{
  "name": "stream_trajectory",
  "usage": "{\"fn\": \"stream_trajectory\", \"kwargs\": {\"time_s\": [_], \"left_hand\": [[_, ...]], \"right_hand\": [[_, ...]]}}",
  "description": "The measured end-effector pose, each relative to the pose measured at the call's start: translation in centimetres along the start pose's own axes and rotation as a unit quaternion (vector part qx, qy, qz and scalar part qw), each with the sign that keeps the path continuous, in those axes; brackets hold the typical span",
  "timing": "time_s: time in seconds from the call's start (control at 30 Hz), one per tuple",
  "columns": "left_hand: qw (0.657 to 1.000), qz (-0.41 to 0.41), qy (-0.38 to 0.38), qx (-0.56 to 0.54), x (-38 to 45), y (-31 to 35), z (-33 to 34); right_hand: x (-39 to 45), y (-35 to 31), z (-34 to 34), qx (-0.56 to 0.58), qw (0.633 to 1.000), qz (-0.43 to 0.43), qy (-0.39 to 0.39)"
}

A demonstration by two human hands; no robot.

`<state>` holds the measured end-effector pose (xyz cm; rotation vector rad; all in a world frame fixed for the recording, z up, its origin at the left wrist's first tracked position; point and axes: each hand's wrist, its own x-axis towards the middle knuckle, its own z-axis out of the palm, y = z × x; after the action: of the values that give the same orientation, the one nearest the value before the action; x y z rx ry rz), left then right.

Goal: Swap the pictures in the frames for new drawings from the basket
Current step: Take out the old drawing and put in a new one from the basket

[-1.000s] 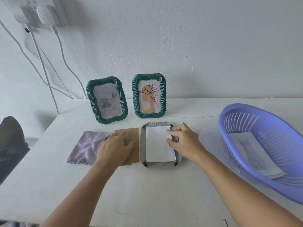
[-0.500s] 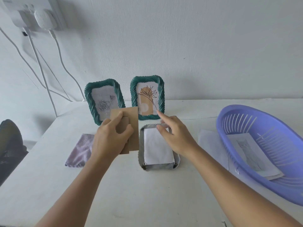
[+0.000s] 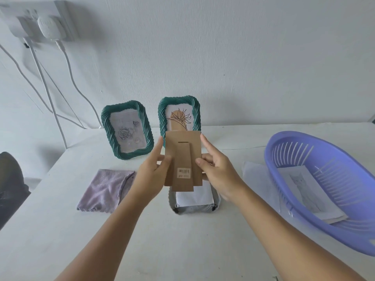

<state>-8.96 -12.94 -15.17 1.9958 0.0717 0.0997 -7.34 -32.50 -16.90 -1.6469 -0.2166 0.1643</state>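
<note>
two green ribbed frames [image 3: 126,129] upright, one partly hidden by brown cardboard backing [image 3: 183,159], pinched by left hand [image 3: 151,175] and right hand [image 3: 218,173] fingers; one lilac cloth [image 3: 106,188]; one purple basket [image 3: 324,179].

Backing board [image 3: 183,159]: matt brown cardboard. Basket [image 3: 316,151]: glossy purple plastic. Cloth [image 3: 105,189]: fuzzy lilac fabric. Standing frames [image 3: 107,130]: ribbed green, slight sheen.

white room, white table, soft even light.
plain textured wall [image 3: 243,57] fills twelve o'clock; socket block [image 3: 36,23] at ten with white cables [image 3: 48,94] trailing down; pale table [image 3: 50,230] spreads below; dark chair [image 3: 10,185] at nine.
</note>
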Motion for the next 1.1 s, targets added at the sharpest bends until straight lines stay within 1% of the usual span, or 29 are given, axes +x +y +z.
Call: {"fn": "stream_trajectory", "kwargs": {"time_s": [0.07, 0.13, 0.2, 0.27, 0.37, 0.5, 0.6, 0.67, 0.77, 0.87, 1.1], "left_hand": [[0.996, 0.000, -0.065, -0.069, -0.5, 0.5, -0.1], [0.992, 0.008, -0.083, -0.097, -0.7, 0.5, -0.2], [0.991, -0.001, -0.084, -0.101, -0.5, 0.2, -0.2], [0.992, -0.009, -0.091, -0.084, -0.3, -0.2, -0.3], [0.992, 0.003, -0.104, -0.065, -0.5, -0.6, -0.1], [0.994, 0.003, -0.103, -0.029, -0.4, -1.1, 0.2], [0.995, 0.010, -0.095, 0.025, -0.1, -1.7, 0.3], [0.993, 0.018, -0.084, 0.085, 0.1, -2.1, 0.2], [0.988, 0.023, -0.082, 0.130, 0.2, -2.5, 0.3], [0.980, 0.026, -0.082, 0.179, 0.2, -2.6, 0.5], [0.971, 0.023, -0.097, 0.218, 0.1, -2.9, 1.2]], "right_hand": [[-0.2, -0.1, -0.2, 0.002, 1.000, 0.010, -0.004], [-0.4, -0.1, -0.4, 0.007, 1.000, 0.023, -0.004], [-0.5, 0.0, -0.7, 0.015, 0.999, 0.038, -0.005], [-0.6, 0.1, -0.9, 0.011, 0.999, 0.044, -0.006], [-0.8, 0.2, -1.2, 0.012, 0.999, 0.047, -0.011], [-1.0, 0.5, -1.3, 0.011, 0.998, 0.055, -0.014], [-1.1, 0.8, -1.6, 0.005, 0.998, 0.052, -0.019], [-1.1, 0.9, -2.0, -0.036, 0.998, 0.038, -0.025], [-0.8, 1.1, -2.5, -0.144, 0.989, 0.023, -0.025], [-0.6, 1.5, -2.8, -0.191, 0.981, 0.030, -0.030], [-0.9, 2.1, -3.2, -0.318, 0.946, 0.052, -0.029]]}}
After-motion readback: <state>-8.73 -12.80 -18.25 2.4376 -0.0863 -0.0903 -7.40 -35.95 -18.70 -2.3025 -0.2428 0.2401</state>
